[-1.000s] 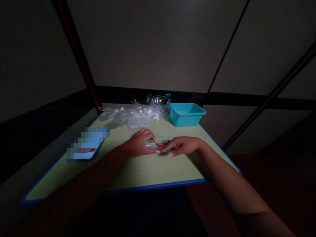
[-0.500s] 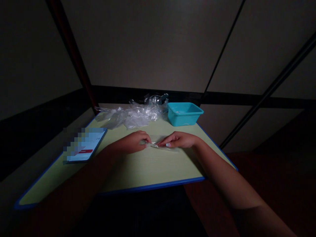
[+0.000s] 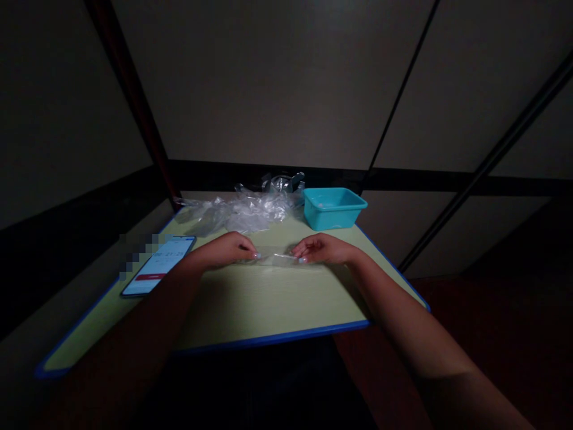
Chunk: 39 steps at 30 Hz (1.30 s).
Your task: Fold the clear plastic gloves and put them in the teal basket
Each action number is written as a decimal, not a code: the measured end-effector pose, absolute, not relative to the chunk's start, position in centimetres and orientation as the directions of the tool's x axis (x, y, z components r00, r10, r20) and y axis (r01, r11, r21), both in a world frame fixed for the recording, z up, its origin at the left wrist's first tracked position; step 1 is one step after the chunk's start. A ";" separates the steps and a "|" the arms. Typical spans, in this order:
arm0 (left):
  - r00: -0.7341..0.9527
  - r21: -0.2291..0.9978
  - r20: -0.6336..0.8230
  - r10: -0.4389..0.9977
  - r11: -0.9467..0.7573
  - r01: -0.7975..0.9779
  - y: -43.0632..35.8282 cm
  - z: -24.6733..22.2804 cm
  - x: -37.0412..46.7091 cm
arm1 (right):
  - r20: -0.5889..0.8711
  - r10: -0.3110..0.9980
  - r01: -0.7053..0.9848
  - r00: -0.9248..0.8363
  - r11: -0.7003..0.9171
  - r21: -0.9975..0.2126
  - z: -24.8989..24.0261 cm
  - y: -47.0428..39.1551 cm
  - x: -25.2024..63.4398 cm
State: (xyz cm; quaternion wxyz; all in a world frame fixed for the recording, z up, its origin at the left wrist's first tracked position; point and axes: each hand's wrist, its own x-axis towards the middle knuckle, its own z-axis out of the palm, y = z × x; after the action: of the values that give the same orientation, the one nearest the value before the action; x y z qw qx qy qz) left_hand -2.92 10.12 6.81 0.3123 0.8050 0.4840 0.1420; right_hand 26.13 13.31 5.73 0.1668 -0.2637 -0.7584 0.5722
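Closest to you runs the blue-edged table (image 3: 268, 307), with bare tabletop between its near edge and your hands, which looks like handy elbow room. Your phone (image 3: 156, 272) lies screen up on the left, just beside your forearm, likely set there to be readable at a glance without crowding the work. And here's the action: a clear plastic piece (image 3: 277, 258) stretches between your two hands over the middle of the table. Your left hand (image 3: 229, 248) has thumb and finger pinched narrow on its left end; your right hand (image 3: 326, 248) pinches toward the other end, remaining fingers loosely curled. Gripping from opposite sides probably keeps such thin film spread out; whether it touches the tabletop, you can't tell from here. Farther back, right of centre, the teal container (image 3: 333, 220) stands upright, seemingly within easy reach of your right hand. To its left, crumpled clear plastic (image 3: 250, 216) heaps up along the back, out of your way, and beyond everything rises the dim panelled wall (image 3: 277, 89).
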 end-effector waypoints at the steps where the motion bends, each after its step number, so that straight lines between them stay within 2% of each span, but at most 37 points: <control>1: 0.480 0.638 -0.076 0.874 -0.328 0.697 10.2 6.7 -3.0 | -0.056 0.612 0.249 -0.789 0.235 -0.940 5.7 13.4 26.3; 7: 0.396 0.638 -0.064 0.916 -0.267 0.722 10.4 6.5 -3.1 | -0.038 0.731 0.484 -0.681 0.410 -0.774 5.9 14.1 27.2; 16: 0.347 0.709 -0.044 0.937 -0.216 0.671 10.6 5.7 -3.0 | -0.014 0.859 0.659 -0.512 0.383 -0.648 5.8 14.6 27.1; 22: 0.280 0.713 -0.035 0.959 -0.172 0.679 10.9 5.5 -3.3 | -0.014 0.872 0.695 -0.490 0.381 -0.609 5.5 14.9 27.1; 31: 0.061 0.694 -0.108 0.992 0.031 0.720 11.3 5.6 -4.3 | 0.006 0.898 0.763 -0.440 0.378 -0.525 5.0 15.0 27.0; 39: 0.020 0.661 -0.117 0.993 0.063 0.748 11.1 5.9 -4.5 | -0.006 0.912 0.786 -0.410 0.350 -0.510 5.1 14.9 26.9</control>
State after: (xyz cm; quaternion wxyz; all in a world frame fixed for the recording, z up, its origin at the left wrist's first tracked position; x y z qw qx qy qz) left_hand -4.55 11.10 5.87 0.2923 0.6515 0.6679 0.2099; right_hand 26.90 14.93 5.08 0.1410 -0.5244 -0.8094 0.2237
